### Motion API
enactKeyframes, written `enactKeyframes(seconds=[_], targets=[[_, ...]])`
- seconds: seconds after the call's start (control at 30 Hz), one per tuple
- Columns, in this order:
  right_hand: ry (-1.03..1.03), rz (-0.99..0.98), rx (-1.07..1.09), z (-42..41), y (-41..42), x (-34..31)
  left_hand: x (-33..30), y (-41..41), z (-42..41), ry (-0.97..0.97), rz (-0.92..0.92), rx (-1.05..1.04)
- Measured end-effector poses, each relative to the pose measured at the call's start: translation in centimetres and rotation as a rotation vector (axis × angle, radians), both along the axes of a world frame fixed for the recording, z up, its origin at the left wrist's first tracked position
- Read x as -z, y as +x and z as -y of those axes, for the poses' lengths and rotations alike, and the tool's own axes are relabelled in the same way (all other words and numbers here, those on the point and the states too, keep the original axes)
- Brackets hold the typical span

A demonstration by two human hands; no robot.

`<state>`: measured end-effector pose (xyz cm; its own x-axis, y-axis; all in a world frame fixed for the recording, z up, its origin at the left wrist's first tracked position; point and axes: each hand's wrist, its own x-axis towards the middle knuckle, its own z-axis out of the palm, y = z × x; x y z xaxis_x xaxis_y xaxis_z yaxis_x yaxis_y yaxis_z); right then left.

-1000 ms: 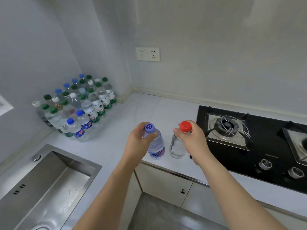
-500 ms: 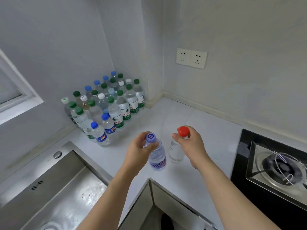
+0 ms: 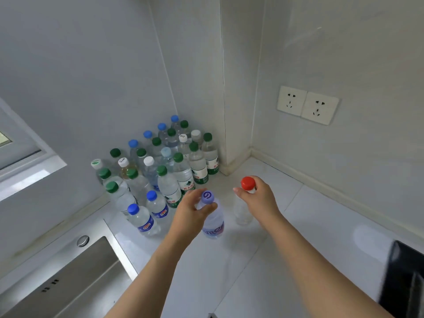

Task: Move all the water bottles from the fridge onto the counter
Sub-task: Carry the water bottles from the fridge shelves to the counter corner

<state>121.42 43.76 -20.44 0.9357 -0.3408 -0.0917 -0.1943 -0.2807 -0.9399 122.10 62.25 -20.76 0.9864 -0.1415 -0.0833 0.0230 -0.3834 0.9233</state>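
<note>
We hold 2 bottles upright over the white worktop. The left hand pinches the neck of the purple-capped bottle just under its cap, fingers curled round it. The right hand grips the red-capped bottle at its neck, fingers wrapped below the cap. The 2 bottles are near each other but apart; we cannot tell whether their bases touch the worktop.

To the left and behind stands the cluster of bottles, packed into the corner against the wall, caps green, blue and white. Its nearest members, 2 blue-capped bottles with blue labels, stand just beside the left hand and bar the way further left.

All bottles are clear ribbed plastic with screw caps; the worktop is smooth, glossy, stone-like. A brushed steel sink lies at lower left, a black glass hob at the right edge, and a double wall socket sits on the right wall.

Against 0.5 s ago: both hands have carried their bottles closer to the cluster, the grips unchanged. The view has swung left; the burner is out of sight.
</note>
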Motion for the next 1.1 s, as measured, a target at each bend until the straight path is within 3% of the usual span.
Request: enactKeyframes(seconds=[0.13, 0.53, 1.1], targets=[[0.048, -0.034, -0.030, 0.1, 5.3, 0.6, 0.9, 3.8, 0.5, -0.006, -0.025, -0.027], [-0.061, -0.119, -0.128, 1.1, 15.8, 4.2, 4.2, 12.7, 2.2, 0.043, -0.026, 0.015], [-0.070, -0.113, -0.101, 0.4, 20.9, 6.9, 6.9, 16.6, 3.5, 0.038, 0.035, -0.017]])
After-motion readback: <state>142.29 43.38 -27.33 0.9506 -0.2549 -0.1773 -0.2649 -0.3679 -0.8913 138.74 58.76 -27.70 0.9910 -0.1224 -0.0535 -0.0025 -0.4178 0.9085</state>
